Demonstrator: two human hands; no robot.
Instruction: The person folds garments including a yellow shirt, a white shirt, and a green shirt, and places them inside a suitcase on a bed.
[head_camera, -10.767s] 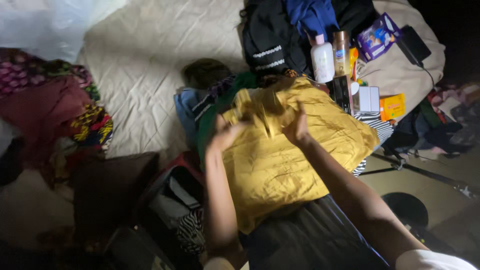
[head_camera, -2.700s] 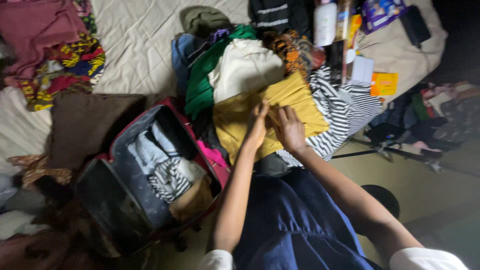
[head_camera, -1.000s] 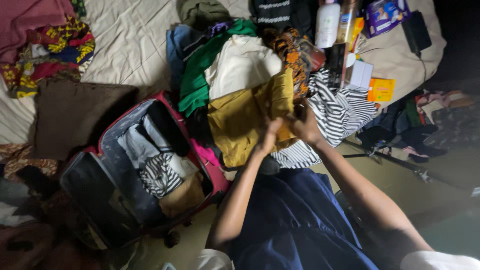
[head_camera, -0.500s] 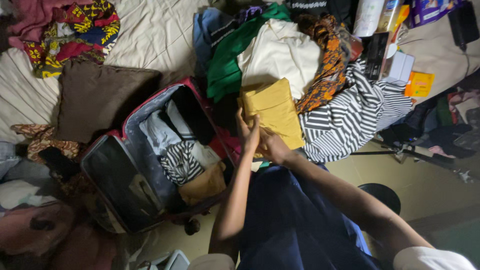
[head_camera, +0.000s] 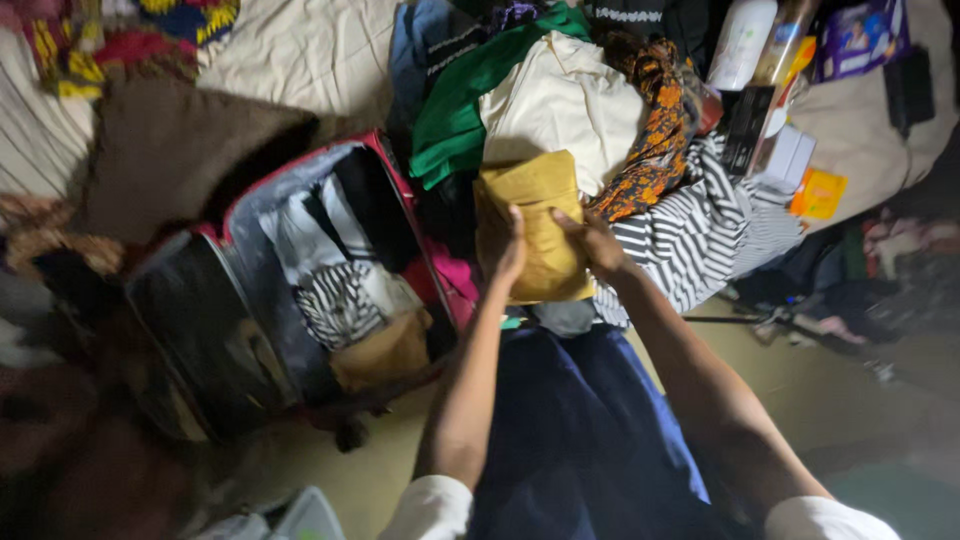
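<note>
Left hand (head_camera: 507, 245) and right hand (head_camera: 590, 240) pressed flat against a folded mustard-yellow cloth garment (head_camera: 535, 215), one at each side. Beside it, an open red suitcase (head_camera: 400, 190) packed with clothes; behind, a cream folded garment (head_camera: 555, 100).

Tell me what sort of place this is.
Most likely a bedroom: a bed with a cream sheet piled with clothes, a brown pillow, and an open suitcase beside it, half filled with folded garments.

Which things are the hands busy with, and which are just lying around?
In use:
left hand and right hand, both pressed on the folded yellow garment
open suitcase beside it, part-filled with clothes

Just lying about:
green garment
cream garment
striped cloth
brown cushion
white bottle
orange box
</note>
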